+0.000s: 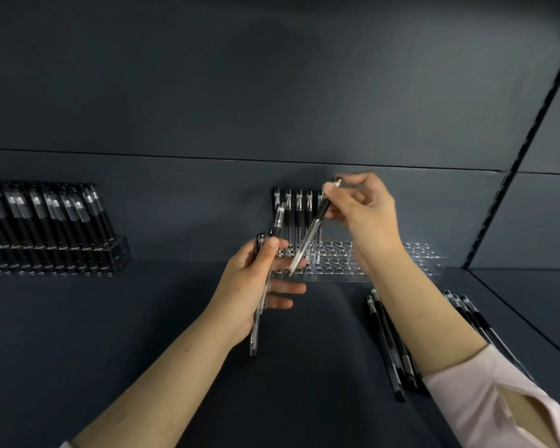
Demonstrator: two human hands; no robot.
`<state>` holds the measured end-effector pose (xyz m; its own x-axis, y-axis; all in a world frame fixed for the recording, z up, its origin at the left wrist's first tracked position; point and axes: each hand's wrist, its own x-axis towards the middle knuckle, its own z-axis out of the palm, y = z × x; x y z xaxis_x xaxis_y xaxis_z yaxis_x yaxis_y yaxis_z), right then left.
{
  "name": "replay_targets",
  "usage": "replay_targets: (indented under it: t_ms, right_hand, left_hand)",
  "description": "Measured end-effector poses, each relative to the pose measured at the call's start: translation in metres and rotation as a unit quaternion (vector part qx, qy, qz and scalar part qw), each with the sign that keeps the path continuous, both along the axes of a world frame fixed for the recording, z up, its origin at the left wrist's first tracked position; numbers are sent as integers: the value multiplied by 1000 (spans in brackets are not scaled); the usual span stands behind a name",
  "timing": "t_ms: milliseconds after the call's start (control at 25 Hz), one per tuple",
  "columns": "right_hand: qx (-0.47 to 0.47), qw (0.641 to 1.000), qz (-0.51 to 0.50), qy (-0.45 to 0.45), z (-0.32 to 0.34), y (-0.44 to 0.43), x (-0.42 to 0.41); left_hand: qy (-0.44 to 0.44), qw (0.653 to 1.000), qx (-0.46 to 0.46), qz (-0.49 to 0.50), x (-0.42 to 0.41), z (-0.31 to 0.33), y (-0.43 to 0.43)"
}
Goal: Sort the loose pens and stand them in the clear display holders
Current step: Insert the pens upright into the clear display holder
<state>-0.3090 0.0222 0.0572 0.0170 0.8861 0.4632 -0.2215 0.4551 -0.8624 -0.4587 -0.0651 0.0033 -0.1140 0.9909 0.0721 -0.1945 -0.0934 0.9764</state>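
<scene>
My left hand (256,282) grips a small bunch of clear-barrelled black pens (277,221), their caps pointing up and their tips hanging below the palm. My right hand (366,211) pinches one black pen (311,236) near its top, slanted, with the tip down over the front holes of the clear display holder (414,257). Several black pens (298,208) stand in the holder's back row on the left side. Most of its other holes show nothing in them.
A second clear holder (110,253) packed with black pens stands at the far left. Loose black pens lie on the dark shelf at the right (385,337) and further right (476,318), partly under my right forearm. A dark back wall rises behind.
</scene>
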Motion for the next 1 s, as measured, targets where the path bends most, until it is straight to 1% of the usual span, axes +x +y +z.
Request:
replay_targets:
  t_ms: [80, 200, 240, 320, 480, 640, 760, 920, 1000]
  right_hand:
    - [26, 996, -88, 15, 7, 5, 15]
    - [76, 970, -228, -33, 11, 8, 31]
    - [92, 960, -260, -54, 11, 8, 34]
    - [120, 944, -292, -93, 8, 8, 36]
    - [143, 930, -304, -150, -3, 11, 32]
    - [156, 920, -308, -184, -8, 13, 30]
    - [175, 905, -310, -232, -11, 14, 27]
    - [181, 898, -291, -276, -9, 16, 26]
    - [195, 886, -294, -302, -8, 16, 24]
  left_hand:
    - [33, 999, 2, 15, 0, -1, 0]
    - [59, 998, -2, 26, 1, -2, 2]
    - [55, 998, -6, 25, 1, -2, 3]
    - [41, 999, -17, 27, 3, -2, 3]
    - [-9, 999, -28, 40, 3, 0, 7]
    - [-40, 998, -13, 38, 3, 0, 8]
    - [-39, 999, 4, 20, 3, -1, 7]
    - [-18, 999, 30, 0, 1, -5, 8]
    - [-15, 999, 40, -3, 0, -6, 8]
